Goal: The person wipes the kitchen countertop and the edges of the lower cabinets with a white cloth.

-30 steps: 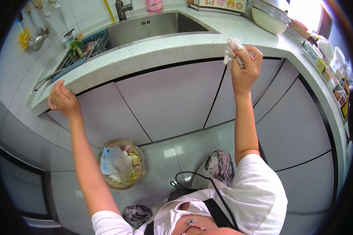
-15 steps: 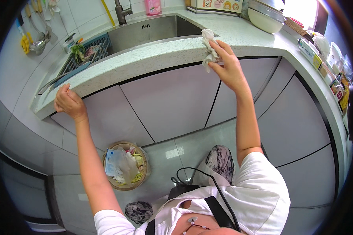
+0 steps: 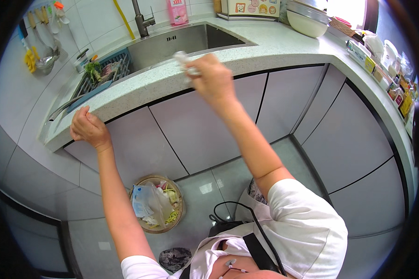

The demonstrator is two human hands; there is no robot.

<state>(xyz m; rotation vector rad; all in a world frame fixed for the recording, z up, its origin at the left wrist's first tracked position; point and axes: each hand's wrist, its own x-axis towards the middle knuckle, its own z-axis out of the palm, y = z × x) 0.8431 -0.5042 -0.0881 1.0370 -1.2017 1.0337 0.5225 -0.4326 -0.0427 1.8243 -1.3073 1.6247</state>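
Note:
My right hand (image 3: 212, 80) is closed round a crumpled white cloth (image 3: 183, 57) at the front edge of the speckled pale countertop (image 3: 274, 50). The cloth is a little blurred, and part of it is hidden by my fingers. Behind it lies the steel sink (image 3: 202, 35). Near the left end of the counter, my left hand (image 3: 91, 129) rests by the front edge with its fingers curled into a loose fist. Nothing shows in it.
A blue-grey draining basket (image 3: 123, 58) holds greens at the sink's left. The tap (image 3: 143, 23) and a pink bottle (image 3: 178, 13) stand behind. Bowls (image 3: 307, 22) sit at the back right. On the floor, a waste bin (image 3: 181, 216) contains scraps and plastic bags.
My right hand has swept left along the counter's front edge with the cloth. My left hand stays by the left end, still curled. The view has shifted slightly.

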